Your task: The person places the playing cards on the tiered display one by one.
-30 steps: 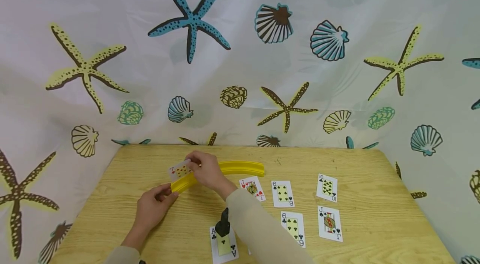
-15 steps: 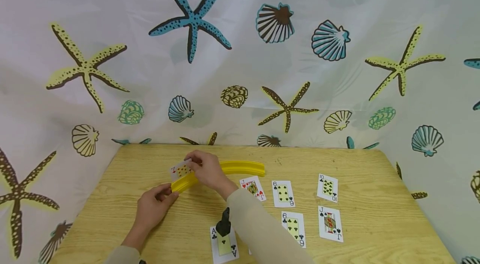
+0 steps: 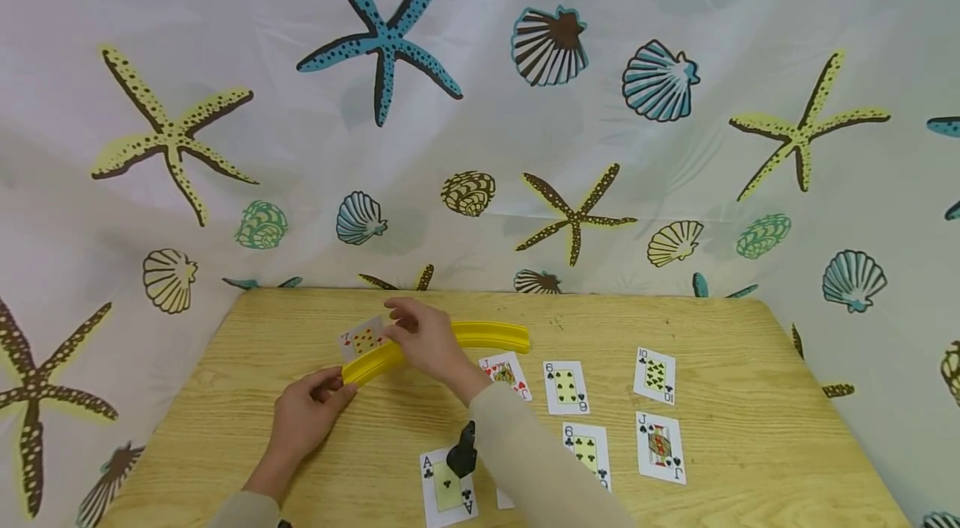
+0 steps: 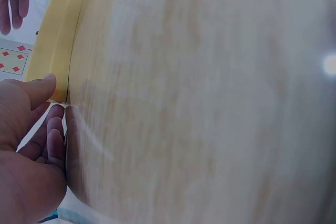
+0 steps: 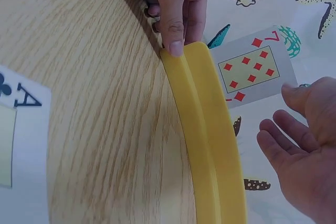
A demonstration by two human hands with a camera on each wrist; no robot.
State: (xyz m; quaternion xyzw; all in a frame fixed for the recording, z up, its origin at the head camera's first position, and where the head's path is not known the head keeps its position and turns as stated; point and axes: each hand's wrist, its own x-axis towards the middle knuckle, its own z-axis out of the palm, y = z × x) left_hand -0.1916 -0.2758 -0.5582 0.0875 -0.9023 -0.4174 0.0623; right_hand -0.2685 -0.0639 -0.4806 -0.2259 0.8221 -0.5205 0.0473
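A yellow curved card holder [image 3: 491, 335] lies toward the back left of the wooden table. My left hand [image 3: 309, 415] grips its left end, with the thumb on top in the left wrist view. A seven of diamonds [image 3: 363, 340] stands in the holder near that end, leaning back. My right hand [image 3: 429, 338] is just right of the card, over the holder, and holds nothing. In the right wrist view its fingers [image 5: 286, 129] are spread loosely, with the thumb tip close to the card's lower corner.
Face-up cards lie to the right: a jack of hearts [image 3: 504, 371], two sixes, a ten of clubs [image 3: 655, 376] and a jack of spades [image 3: 660, 446]. An ace of clubs [image 3: 442, 495] lies in front. The right sleeve [image 3: 536, 453] partly covers some cards. A patterned curtain [image 3: 465, 128] hangs behind.
My right hand has let go of the seven of diamonds and moved slightly to the right. The card stays standing in the holder. My left hand has not moved.
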